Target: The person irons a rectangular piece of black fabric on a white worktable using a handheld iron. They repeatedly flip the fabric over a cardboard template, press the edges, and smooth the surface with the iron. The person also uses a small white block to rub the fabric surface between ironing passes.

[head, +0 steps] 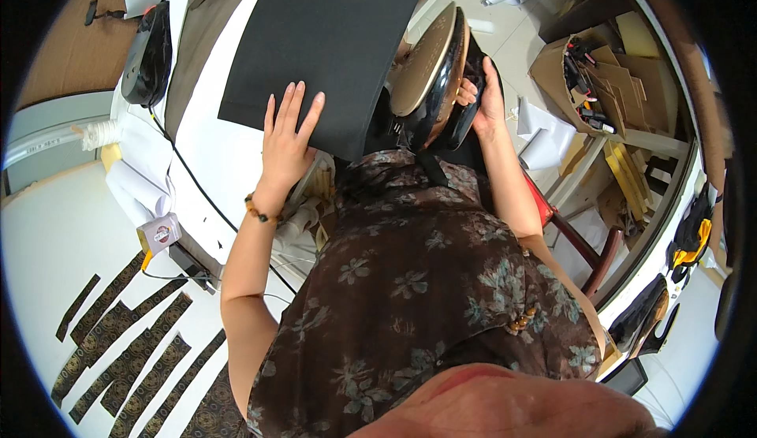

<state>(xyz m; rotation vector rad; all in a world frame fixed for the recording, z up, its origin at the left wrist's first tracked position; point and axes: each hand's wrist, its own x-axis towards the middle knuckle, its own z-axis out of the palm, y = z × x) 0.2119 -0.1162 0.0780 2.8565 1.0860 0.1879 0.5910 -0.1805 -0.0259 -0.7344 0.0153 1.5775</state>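
Observation:
My left hand [287, 133] lies flat, fingers slightly apart, on the near edge of a black fabric sheet [319, 42]. The sheet is spread over a white table [204, 160] and its right side runs past the table edge. In my right hand [488, 104] is the handle of a black and copper-coloured clothes iron [429, 71]. The iron is tipped on its side to the right of the sheet, its metal soleplate with small holes facing left and up. Part of the handle is hidden by my fingers.
A black device [148, 53] trails a black cable [201, 186] along the left. Patterned fabric strips [127, 355] lie at lower left. At right stand a cardboard box of tools [553, 74], paper rolls [544, 136] and a red chair [535, 201]. Another iron [641, 314] sits at far right.

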